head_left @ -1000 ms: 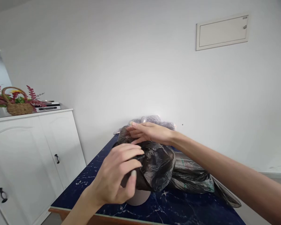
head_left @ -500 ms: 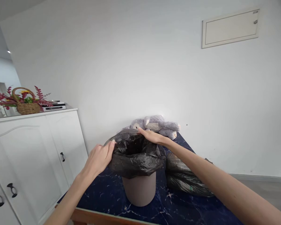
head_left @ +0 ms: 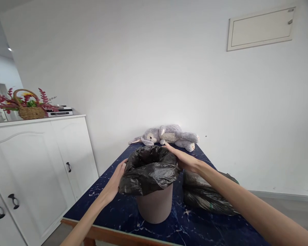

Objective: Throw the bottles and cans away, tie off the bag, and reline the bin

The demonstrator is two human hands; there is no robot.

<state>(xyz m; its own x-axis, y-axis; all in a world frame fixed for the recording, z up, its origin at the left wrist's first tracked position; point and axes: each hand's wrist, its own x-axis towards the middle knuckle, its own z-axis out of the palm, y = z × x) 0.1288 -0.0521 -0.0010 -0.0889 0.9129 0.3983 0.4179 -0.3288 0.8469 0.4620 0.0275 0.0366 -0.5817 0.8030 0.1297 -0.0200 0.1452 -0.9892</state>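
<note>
A black plastic garbage bag (head_left: 151,177) lines a grey-brown trash bin (head_left: 156,206) standing upright on a dark blue marble-patterned table. Its edge is folded outward over the rim and hangs loosely around the upper part. My left hand (head_left: 115,181) lies along the left side of the folded bag, fingers stretched out and partly hidden. Against the right side rests my right hand (head_left: 184,160), open, its fingers extended toward the far rim. The bag's inside looks dark.
A grey plush bunny (head_left: 169,135) lies at the table's (head_left: 105,218) far end. Right of the bin sits a filled dark plastic bag (head_left: 205,194), partly behind my right forearm. A white cabinet (head_left: 36,164) with a flower basket (head_left: 32,112) on top stands left.
My left hand has gone from pinching the bag's edge to lying flat along its side. My right hand has drawn back rightward from the far rim. The bag's far edge sits lower.
</note>
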